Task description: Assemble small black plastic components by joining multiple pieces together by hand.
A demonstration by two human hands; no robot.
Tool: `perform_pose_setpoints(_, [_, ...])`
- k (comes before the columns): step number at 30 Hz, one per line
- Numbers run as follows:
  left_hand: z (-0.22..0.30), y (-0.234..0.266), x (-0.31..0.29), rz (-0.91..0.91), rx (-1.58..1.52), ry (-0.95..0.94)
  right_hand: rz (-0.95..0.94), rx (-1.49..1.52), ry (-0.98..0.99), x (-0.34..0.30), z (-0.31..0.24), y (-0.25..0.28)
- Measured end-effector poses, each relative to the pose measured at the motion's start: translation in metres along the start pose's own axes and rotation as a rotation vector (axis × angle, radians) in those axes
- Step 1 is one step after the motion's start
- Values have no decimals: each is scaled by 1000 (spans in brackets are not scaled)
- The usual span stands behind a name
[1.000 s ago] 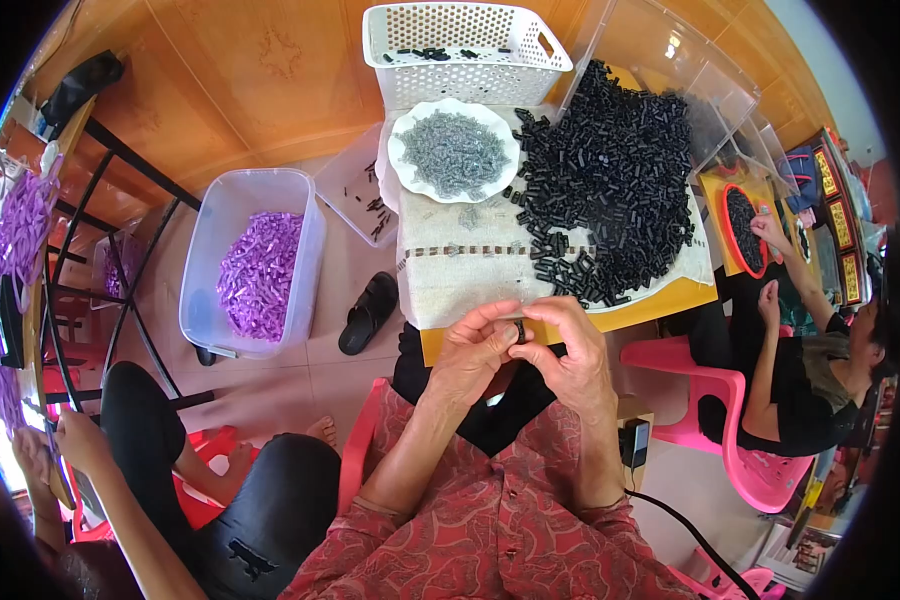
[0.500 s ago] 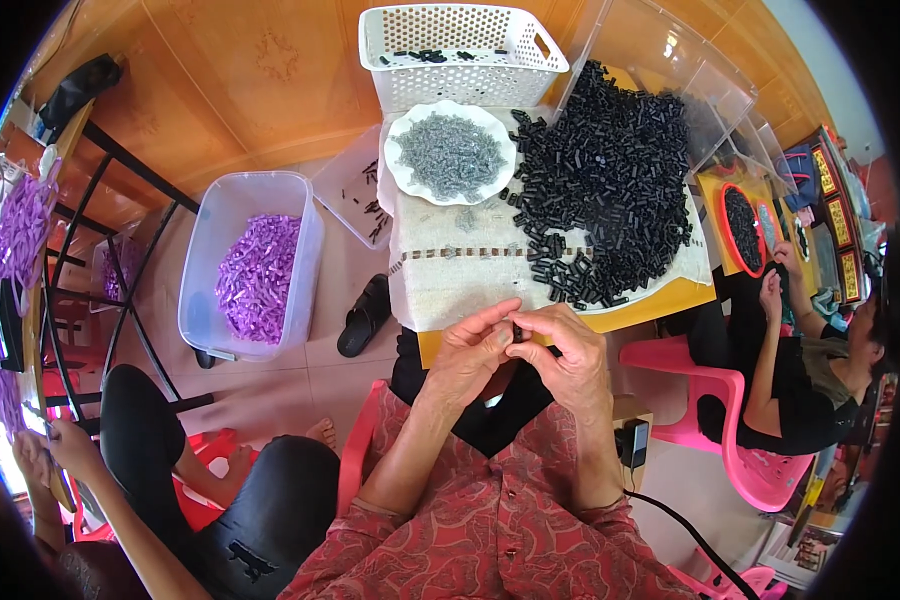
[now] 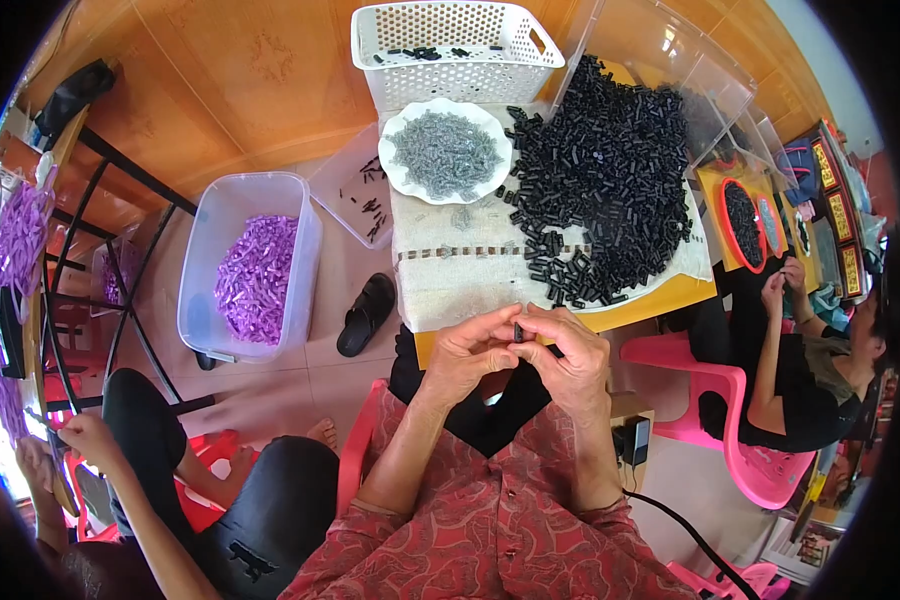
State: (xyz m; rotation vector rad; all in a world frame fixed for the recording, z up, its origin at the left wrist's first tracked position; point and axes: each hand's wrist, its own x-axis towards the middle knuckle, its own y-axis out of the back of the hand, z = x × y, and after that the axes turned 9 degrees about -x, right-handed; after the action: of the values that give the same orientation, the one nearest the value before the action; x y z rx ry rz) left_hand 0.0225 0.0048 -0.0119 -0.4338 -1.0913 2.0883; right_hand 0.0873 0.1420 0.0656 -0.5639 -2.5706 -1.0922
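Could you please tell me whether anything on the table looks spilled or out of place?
A few clear pieces lie on the cloth outside the white plate holding many more, so they may have spilled.

bare left hand (image 3: 470,355) and bare right hand (image 3: 572,362) nearly meet below frame centre; right fingers (image 3: 560,322) pinched, left thumb (image 3: 492,360) spread, bare forearms (image 3: 402,455) slanting inward.

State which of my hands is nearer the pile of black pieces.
Right. Your right hand is in front of the pile of black pieces; your left hand lies farther off, leftward.
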Motion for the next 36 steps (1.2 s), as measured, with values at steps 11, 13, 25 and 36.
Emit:
perform_pose_setpoints(11, [-11, 7, 3, 5, -22, -13, 50, 14, 54, 3, 3, -3])
perform_pose_setpoints(13, [-5, 2, 5, -12, -39, -8, 57, 33, -29, -1, 2, -4])
perform_pose_setpoints(25, [-2, -12, 5, 128, -71, -44, 47, -52, 35, 2, -5, -3])
perform_pose_setpoints(36, [46, -25, 70, 489, -61, -129, 146, -99, -18, -2, 4, -1])
